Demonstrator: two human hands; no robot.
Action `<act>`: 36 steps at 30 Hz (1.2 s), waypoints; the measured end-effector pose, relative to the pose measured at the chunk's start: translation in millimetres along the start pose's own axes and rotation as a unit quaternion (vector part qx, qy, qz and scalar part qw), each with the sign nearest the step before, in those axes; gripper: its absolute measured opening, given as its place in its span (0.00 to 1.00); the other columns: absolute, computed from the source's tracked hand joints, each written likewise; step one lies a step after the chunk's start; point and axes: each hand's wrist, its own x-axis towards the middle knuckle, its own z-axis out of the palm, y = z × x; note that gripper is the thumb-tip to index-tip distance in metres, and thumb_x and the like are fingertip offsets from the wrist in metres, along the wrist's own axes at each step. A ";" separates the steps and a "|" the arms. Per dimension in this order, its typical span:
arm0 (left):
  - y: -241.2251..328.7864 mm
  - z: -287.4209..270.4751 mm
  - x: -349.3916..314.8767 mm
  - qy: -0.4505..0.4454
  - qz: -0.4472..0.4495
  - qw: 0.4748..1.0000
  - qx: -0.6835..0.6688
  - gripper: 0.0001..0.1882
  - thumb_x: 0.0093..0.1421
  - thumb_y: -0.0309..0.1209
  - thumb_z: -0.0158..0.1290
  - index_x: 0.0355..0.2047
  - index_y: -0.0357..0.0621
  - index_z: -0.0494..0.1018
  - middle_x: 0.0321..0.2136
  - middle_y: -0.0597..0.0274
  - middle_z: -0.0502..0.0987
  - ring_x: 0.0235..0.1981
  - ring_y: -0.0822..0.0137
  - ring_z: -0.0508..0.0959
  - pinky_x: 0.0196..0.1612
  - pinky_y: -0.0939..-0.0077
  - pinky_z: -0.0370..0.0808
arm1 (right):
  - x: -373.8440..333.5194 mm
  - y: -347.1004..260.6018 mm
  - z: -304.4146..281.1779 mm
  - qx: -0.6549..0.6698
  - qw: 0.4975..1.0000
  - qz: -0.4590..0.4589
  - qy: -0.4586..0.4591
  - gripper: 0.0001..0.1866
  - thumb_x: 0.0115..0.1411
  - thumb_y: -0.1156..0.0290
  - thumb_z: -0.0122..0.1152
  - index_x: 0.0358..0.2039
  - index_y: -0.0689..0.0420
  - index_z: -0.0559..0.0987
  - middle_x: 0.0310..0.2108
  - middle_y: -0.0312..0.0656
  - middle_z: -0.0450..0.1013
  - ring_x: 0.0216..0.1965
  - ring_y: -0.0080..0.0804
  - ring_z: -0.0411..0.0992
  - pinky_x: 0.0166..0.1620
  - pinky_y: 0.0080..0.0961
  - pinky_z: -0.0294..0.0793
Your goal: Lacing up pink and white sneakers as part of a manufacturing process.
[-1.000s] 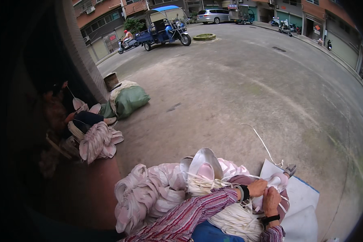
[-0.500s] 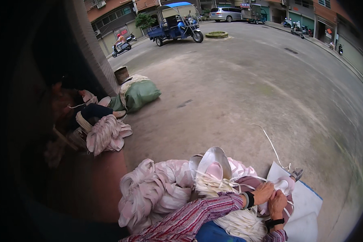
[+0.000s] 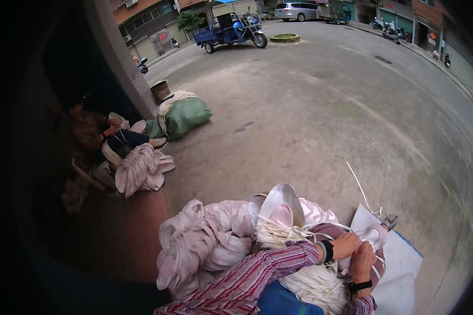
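Observation:
My left hand (image 3: 346, 245) and my right hand (image 3: 363, 261) meet at the lower right, fingers closed and pinched at the edge of a white and pink shoe upper (image 3: 373, 235). Their fingertips nearly touch, and any lace end between them is too small to make out. Beneath my wrists a thick bundle of white laces (image 3: 312, 281) lies across my blue-covered lap (image 3: 284, 300). To the left rises a heap of nested pink and white shoe uppers (image 3: 205, 244). One upper with a pink lining (image 3: 282, 207) stands up behind the laces.
A white sheet (image 3: 397, 294) lies at my right, with a loose white lace (image 3: 356, 181) on the concrete beyond. At the left a seated co-worker (image 3: 92, 128) handles similar uppers, near a green sack (image 3: 186, 118). A blue cargo tricycle (image 3: 230, 32) is parked farther off.
The view has shifted slightly, bringing the seated co-worker more into sight. The scooter at the far left has moved left, mostly behind the pillar. My hands keep their pinch at the upper.

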 end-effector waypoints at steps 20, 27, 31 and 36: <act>-1.8 -26.5 4.7 -0.056 -0.142 0.981 -0.116 0.12 0.52 0.22 0.44 0.38 0.32 0.64 0.31 0.37 0.74 0.35 0.38 0.75 0.38 0.50 0.72 | 7.8 11.0 -7.5 0.146 0.988 -0.028 -0.052 0.09 0.56 0.67 0.54 0.25 0.60 0.71 0.24 0.51 0.72 0.26 0.51 0.74 0.30 0.43 0.72; 3.8 -42.3 15.0 -0.084 -0.090 0.981 -0.149 0.13 0.53 0.22 0.48 0.40 0.35 0.67 0.37 0.41 0.76 0.42 0.43 0.76 0.44 0.59 0.73 | 6.7 1.1 -9.2 0.086 0.993 0.043 -0.070 0.12 0.56 0.64 0.57 0.27 0.61 0.73 0.26 0.50 0.75 0.26 0.48 0.76 0.29 0.38 0.75; 2.8 -42.8 13.7 -0.097 -0.075 0.977 -0.176 0.13 0.53 0.21 0.48 0.41 0.36 0.67 0.39 0.42 0.76 0.43 0.46 0.76 0.46 0.61 0.73 | 5.3 2.1 -9.3 0.056 0.997 0.013 -0.053 0.10 0.57 0.65 0.55 0.28 0.60 0.74 0.26 0.48 0.76 0.25 0.45 0.76 0.30 0.37 0.75; 2.1 -47.7 12.8 -0.114 -0.094 0.973 -0.179 0.14 0.54 0.23 0.49 0.42 0.38 0.67 0.39 0.44 0.76 0.44 0.48 0.77 0.46 0.63 0.73 | 7.4 1.3 -16.7 0.066 0.995 -0.004 -0.077 0.10 0.58 0.65 0.55 0.29 0.60 0.75 0.26 0.49 0.76 0.27 0.46 0.77 0.31 0.39 0.75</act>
